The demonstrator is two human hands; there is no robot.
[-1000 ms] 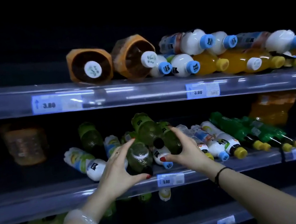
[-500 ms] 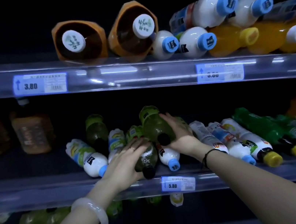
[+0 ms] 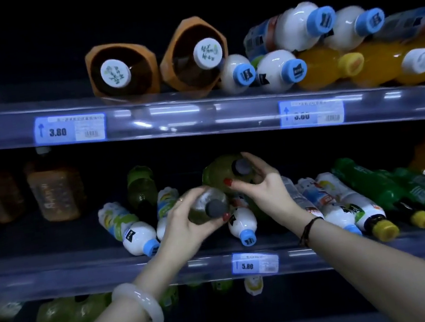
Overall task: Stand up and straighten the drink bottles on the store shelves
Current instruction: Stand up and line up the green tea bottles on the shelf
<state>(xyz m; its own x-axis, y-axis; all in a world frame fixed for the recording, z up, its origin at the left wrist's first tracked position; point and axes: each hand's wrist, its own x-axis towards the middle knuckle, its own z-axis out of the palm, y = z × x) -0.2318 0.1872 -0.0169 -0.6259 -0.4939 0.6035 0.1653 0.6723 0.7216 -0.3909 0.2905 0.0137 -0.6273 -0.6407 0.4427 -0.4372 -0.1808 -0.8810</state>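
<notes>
Your left hand (image 3: 185,228) grips one green bottle (image 3: 201,206) on the middle shelf (image 3: 85,276); your right hand (image 3: 265,191) grips a second green bottle (image 3: 221,172) at 1 o'clock from it. Nearly all bottles lie flat, so little seems done.

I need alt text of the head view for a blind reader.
The left hand grips the lower green bottle, the right hand the upper green bottle, over a middle shelf of fallen bottles. More bottles lie on their sides on the upper shelf.
</notes>
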